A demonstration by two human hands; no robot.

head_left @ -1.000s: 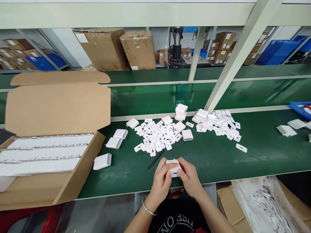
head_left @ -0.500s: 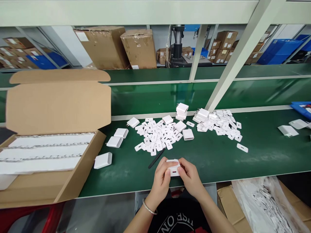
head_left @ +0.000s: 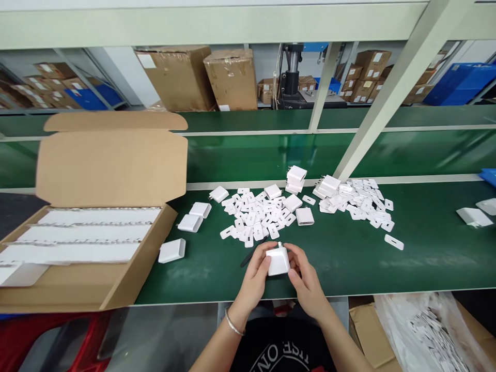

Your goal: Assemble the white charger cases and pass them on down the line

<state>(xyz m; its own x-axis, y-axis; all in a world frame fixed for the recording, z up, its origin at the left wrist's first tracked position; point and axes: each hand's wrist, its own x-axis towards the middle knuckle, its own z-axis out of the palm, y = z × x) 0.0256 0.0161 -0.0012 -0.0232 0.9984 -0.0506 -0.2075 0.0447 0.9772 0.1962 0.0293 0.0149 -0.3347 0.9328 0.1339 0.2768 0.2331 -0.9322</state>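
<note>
in the head view, the grip of my left hand [head_left: 253, 281] is on a white block [head_left: 278, 262]. the thumb is in front, and the other fingers go partly behind, where i can't see all of them. the block is over the near part of the green desk [head_left: 356, 274], between my two hands. my right hand [head_left: 307, 284] curls by the block's right side. its bent fingers hide each other, so i can't tell if that grip is tight or just touching. a black stick [head_left: 247, 258] lies behind my left hand, which hides part of it. the little white plates [head_left: 253, 219] lie on top of each other, too mixed up to count. the picture's left edge cuts off a big brown box [head_left: 153, 263]. its right edge cuts off a blue thing [head_left: 490, 177].
</note>
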